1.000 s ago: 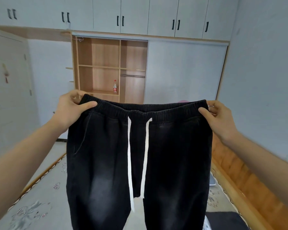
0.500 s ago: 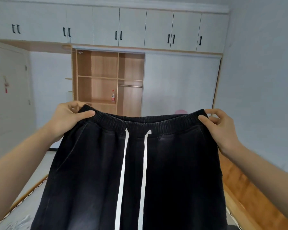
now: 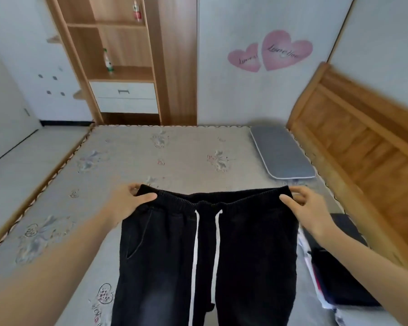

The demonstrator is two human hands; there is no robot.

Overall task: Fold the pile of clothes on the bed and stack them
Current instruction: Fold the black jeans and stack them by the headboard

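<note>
Two hands on one pair of trousers (image 3: 207, 255): the left hand (image 3: 130, 203) pinches the waistband corner at 9 o'clock, the right hand (image 3: 309, 208) the corner at 3, fingers curled round the fabric. A second ago the trousers hung high before the wardrobe (image 3: 127, 67); now they have come down over the bed (image 3: 174, 156), so laying flat for the first fold looks close. Count it up: one grey pillow (image 3: 283, 156) at 1 o'clock, one dark stack (image 3: 337, 274) at 4, two white drawstrings (image 3: 194, 250), two pink hearts (image 3: 271, 52).
</note>
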